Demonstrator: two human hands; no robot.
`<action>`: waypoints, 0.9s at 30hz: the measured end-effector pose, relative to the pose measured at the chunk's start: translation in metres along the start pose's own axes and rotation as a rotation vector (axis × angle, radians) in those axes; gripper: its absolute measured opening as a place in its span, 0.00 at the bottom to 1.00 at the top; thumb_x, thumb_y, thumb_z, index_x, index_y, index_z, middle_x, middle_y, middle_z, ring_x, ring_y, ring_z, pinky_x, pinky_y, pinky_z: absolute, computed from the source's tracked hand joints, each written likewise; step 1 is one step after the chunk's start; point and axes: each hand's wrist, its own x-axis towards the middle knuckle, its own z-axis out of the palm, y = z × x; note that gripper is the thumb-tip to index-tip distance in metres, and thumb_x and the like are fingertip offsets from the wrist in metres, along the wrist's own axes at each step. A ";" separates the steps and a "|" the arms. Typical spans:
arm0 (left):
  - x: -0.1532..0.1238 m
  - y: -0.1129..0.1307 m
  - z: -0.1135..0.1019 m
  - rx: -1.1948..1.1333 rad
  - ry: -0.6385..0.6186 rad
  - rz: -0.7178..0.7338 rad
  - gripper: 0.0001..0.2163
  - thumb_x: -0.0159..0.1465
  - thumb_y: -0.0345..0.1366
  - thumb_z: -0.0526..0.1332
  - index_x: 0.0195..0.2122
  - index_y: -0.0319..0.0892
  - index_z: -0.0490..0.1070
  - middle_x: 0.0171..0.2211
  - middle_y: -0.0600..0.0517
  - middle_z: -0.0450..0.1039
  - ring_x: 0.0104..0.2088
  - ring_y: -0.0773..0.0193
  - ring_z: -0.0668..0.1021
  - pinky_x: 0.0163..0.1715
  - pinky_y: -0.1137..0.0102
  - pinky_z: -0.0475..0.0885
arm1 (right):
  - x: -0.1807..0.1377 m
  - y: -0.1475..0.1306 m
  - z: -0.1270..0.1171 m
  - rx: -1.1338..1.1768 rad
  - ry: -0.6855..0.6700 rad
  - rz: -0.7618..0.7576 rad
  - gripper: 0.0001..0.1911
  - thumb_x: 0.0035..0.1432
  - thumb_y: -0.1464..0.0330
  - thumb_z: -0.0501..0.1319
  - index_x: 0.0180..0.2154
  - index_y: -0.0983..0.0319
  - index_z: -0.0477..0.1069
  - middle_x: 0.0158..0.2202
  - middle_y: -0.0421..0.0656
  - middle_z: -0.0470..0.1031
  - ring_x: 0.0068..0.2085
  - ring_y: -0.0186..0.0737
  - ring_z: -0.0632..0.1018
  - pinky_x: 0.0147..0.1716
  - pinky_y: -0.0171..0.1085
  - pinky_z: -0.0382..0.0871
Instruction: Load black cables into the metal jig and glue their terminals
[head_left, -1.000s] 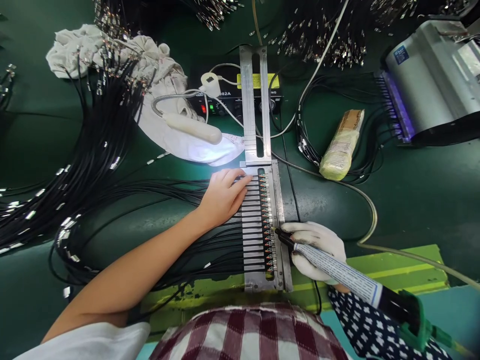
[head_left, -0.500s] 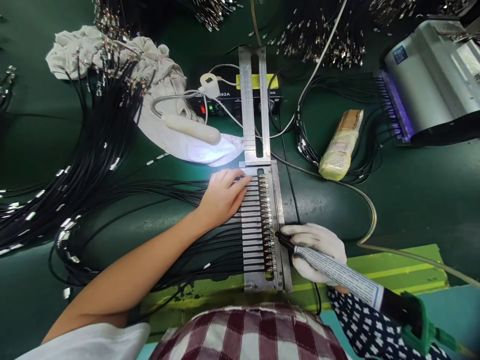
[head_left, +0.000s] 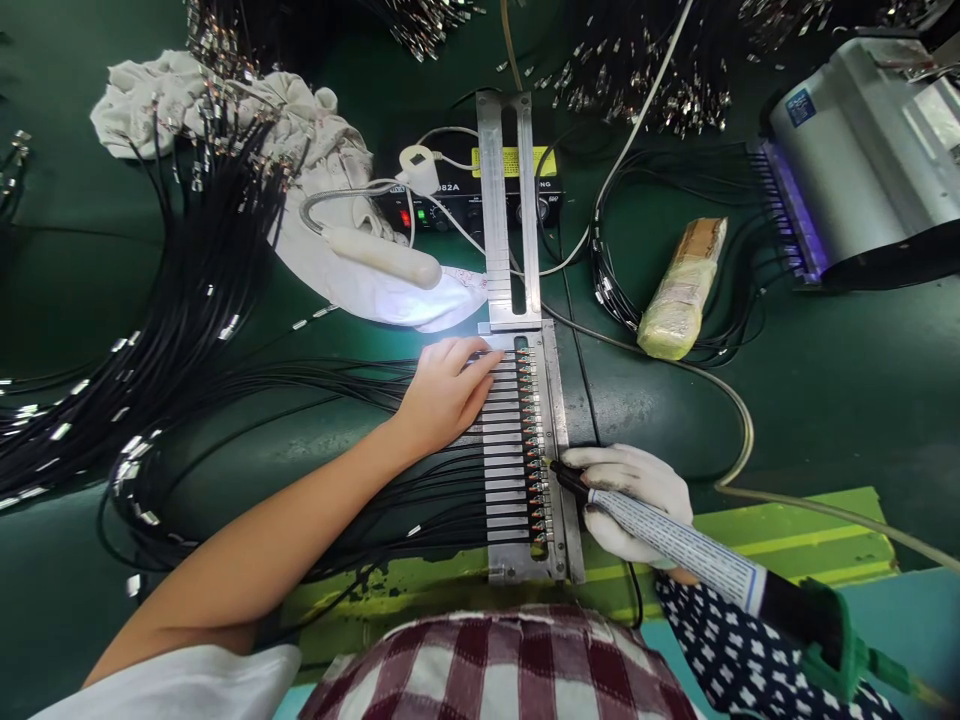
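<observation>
A metal jig (head_left: 504, 565) holds a row of black cables (head_left: 450, 505) side by side, their small metal connector ends (head_left: 534, 425) lined up along its right part. Bare and laid flat, my left hand (head_left: 446, 392) rests over the cables at the jig's upper left, fingertips touching the topmost ones. My right hand (head_left: 637, 495), in a white glove, grips a glue syringe (head_left: 679, 550) with a printed label and a green cap at its back end. The syringe's dark tip points left at the connectors a little below the middle of the row.
Behind the jig stands a black control box (head_left: 465, 215) with a lamp (head_left: 386, 258) before it. On the left, a large cable bundle (head_left: 202, 270) lies against a white cloth (head_left: 330, 200). A wrapped block (head_left: 679, 300) and a silver violet-lit device (head_left: 862, 170) sit at right.
</observation>
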 end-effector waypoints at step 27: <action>-0.001 0.000 0.000 0.029 -0.020 -0.003 0.15 0.70 0.33 0.51 0.56 0.42 0.69 0.51 0.41 0.71 0.49 0.51 0.71 0.45 0.57 0.65 | -0.009 -0.006 0.001 -0.001 0.006 -0.029 0.09 0.54 0.70 0.62 0.39 0.58 0.69 0.39 0.47 0.83 0.37 0.44 0.85 0.34 0.39 0.80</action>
